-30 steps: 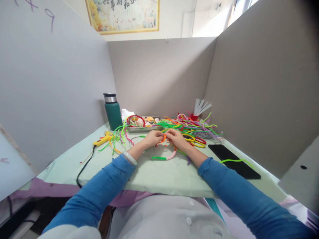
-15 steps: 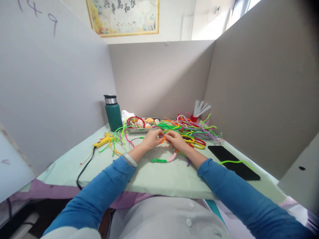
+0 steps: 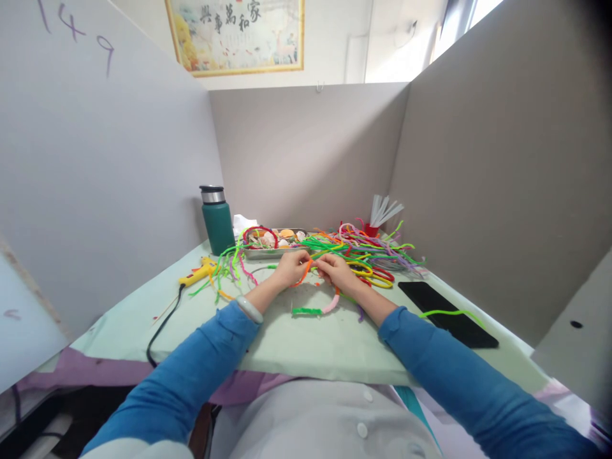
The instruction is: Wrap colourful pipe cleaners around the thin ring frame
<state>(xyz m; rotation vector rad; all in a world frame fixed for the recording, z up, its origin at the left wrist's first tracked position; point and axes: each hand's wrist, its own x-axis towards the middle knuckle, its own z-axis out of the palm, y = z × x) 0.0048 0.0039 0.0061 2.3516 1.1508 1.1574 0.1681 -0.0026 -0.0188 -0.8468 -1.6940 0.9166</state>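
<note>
Over the middle of the table, my left hand [image 3: 292,268] pinches an orange pipe cleaner [image 3: 304,275], whose loose end slants down beside the fingers. Close at its right, my right hand [image 3: 335,268] is closed at the fingertips around the wrapped piece. From that hand a curved strip hangs toward the tabletop, orange, then pink [image 3: 331,304], then a green section [image 3: 307,311] at its free end. The two sets of fingertips nearly touch, and the exact spot where they meet is too small to make out.
Behind the hands lie a metal tray [image 3: 268,254] of shells and a pile of coloured pipe cleaners [image 3: 377,258]. A green bottle [image 3: 218,223] and yellow glue gun [image 3: 197,273] stand left; a black phone-like slab [image 3: 447,312] is right. Grey partitions [image 3: 306,153] enclose the table.
The orange pipe cleaner now shows a longer loose length, slanting down to the left by my left hand. Both hands stay in nearly the same place.
</note>
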